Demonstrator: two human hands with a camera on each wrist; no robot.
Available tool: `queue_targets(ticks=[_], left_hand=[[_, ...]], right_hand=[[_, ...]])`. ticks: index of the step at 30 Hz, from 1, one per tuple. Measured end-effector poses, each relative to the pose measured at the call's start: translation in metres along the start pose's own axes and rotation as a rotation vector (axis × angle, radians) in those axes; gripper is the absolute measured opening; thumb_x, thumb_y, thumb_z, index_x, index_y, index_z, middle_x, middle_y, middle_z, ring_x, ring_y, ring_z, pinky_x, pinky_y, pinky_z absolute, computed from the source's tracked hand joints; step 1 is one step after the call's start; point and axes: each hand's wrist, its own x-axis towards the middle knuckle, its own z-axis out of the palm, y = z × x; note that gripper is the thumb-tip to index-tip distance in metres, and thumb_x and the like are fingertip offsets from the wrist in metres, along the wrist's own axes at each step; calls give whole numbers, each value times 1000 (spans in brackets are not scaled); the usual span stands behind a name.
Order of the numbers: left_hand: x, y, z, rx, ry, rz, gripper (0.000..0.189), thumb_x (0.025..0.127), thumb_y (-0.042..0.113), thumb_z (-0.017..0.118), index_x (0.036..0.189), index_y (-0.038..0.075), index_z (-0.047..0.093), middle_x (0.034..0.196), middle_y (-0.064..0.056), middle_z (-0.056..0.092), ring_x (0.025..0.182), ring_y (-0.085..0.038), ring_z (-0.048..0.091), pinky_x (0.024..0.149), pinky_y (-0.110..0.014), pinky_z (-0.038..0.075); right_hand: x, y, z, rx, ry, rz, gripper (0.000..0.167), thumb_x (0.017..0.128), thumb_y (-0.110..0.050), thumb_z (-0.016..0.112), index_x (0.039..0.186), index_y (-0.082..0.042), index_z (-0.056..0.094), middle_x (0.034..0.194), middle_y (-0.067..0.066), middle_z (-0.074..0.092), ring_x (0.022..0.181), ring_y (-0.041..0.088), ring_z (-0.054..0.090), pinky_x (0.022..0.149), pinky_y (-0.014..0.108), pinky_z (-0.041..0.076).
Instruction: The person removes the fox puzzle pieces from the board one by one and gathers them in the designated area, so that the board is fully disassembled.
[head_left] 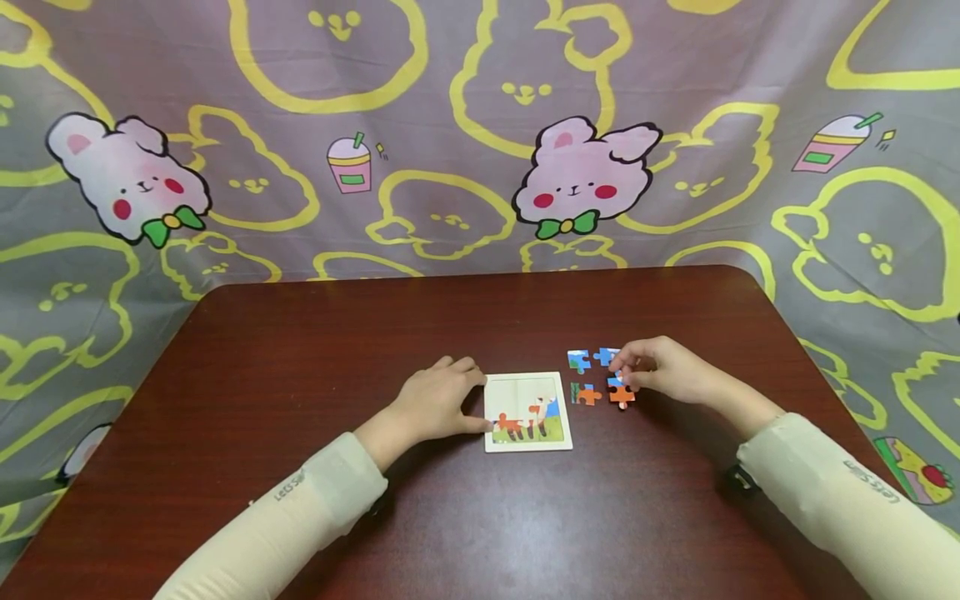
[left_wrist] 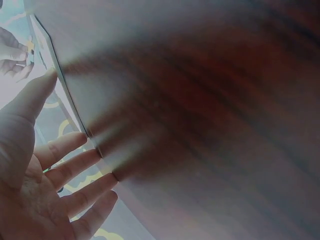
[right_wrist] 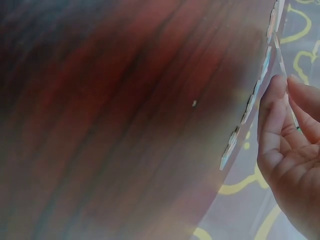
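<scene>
In the head view a square wooden puzzle tray (head_left: 527, 447) lies on the table, its lower part filled with pieces that picture an orange and white animal on grass. My left hand (head_left: 438, 400) rests at the tray's left side, thumb on the near left edge and fingers extended along the far left corner. To the right of the tray, my right hand (head_left: 663, 367) pinches a jigsaw piece (right_wrist: 281, 55), seen nearly edge-on in the right wrist view, between thumb and fingertips. Loose pieces lie under and beside that hand, among them a blue-green one (head_left: 577, 360) and an orange-green one (head_left: 583, 395).
The dark red-brown wooden table (head_left: 300, 358) has rounded far corners. Behind it hangs a curtain (head_left: 442, 150) printed with cartoon bears and rabbits. A tiny pale speck (right_wrist: 194, 103) shows on the tabletop in the right wrist view.
</scene>
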Motion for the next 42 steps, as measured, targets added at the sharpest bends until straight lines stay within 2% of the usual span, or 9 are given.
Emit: queue_targets(ticks=[8,14,21,26,31,33,36,38,42], left_hand=[[0,0,1,6,1,-3,65,76,58,79,127,19,67,127,3,62,111,-22,58,76,-45,56],[0,0,0,3,3,4,65,76,58,79,127,18,67,126,2,62,110,-22,57,75,-45,56],[0,-1,-1,4,7,10,66,76,59,78,126,18,67,125,2,62,109,-22,58,75,-44,56],[0,-1,-1,6,4,8,66,76,59,78,127,18,66,126,2,62,110,-22,57,76,-43,56],[0,-1,-1,0,0,3,66,77,58,78,127,18,66,127,2,62,110,-22,57,76,-43,56],[0,-1,-1,-2,-1,2,65,77,58,78,127,18,66,126,2,62,110,-22,57,76,-43,56],[0,-1,0,-6,2,1,65,76,57,79,127,18,66,126,2,62,110,-22,57,76,-44,56],[0,-1,0,-7,4,1,65,76,57,79,127,18,66,126,2,62,109,-22,57,76,-44,56],[0,-2,0,-9,5,1,65,76,57,79,127,18,67,125,2,62,108,-22,57,75,-44,56]], right_hand=[[4,1,2,-15,-7,-18,16,89,7,63,104,3,69,83,6,66,72,10,62,65,23,51],[6,0,3,-94,-11,-12,16,89,5,64,103,0,69,78,2,65,68,10,58,60,24,46],[7,0,0,-159,-6,11,15,90,4,64,103,-2,68,83,2,67,73,13,59,62,23,46],[10,-5,1,-177,11,-17,13,90,1,66,102,-3,69,82,2,68,70,12,58,61,23,46],[17,-17,11,-190,9,-44,12,90,-2,69,102,-4,70,84,1,67,66,11,53,58,23,43],[21,-22,15,-177,-6,-50,12,90,-3,69,102,-4,70,87,3,67,61,12,54,56,24,45],[27,-30,23,-187,-25,-86,13,90,-4,70,102,-4,70,90,4,68,62,9,56,58,23,48],[31,-34,28,-192,-44,-95,14,89,-5,71,103,-4,70,89,3,67,56,8,55,53,24,49],[38,-42,39,-233,-64,-144,14,88,-6,73,102,-8,71,86,-2,61,61,6,52,54,22,47]])
